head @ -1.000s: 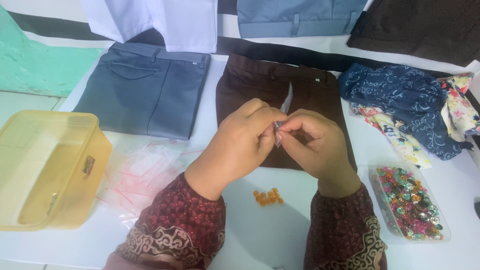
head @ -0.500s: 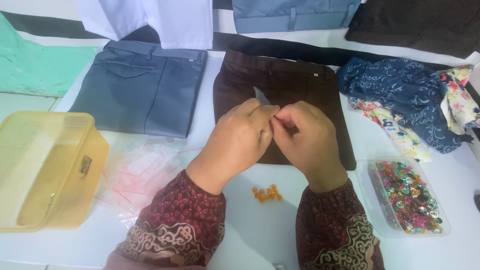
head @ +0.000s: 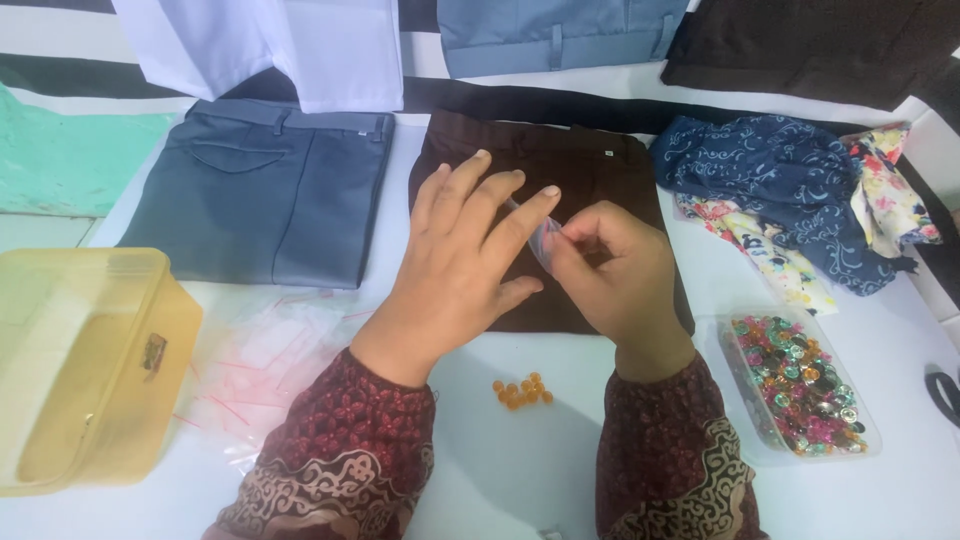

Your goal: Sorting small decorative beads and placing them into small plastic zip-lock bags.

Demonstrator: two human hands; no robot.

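White surface [head: 560,470] spreads under folded garments: brown trousers [head: 560,190] at centre, grey-blue trousers [head: 265,200] at 10 o'clock, a heap of navy and floral cloth [head: 800,200] at 2 o'clock. Above the brown trousers, the right hand [head: 615,275] has its grip pinched shut on a small clear plastic bag [head: 543,240]. The left hand [head: 465,265], at 9 o'clock of it, has fingers spread open, the index fingertip touching the bag's top. Orange beads [head: 522,391] lie at 6 o'clock below the hands. A clear tray of coloured beads [head: 800,385] sits at 4 o'clock, a yellow plastic box [head: 85,370] at 8 o'clock, beside loose clear bags [head: 265,365].
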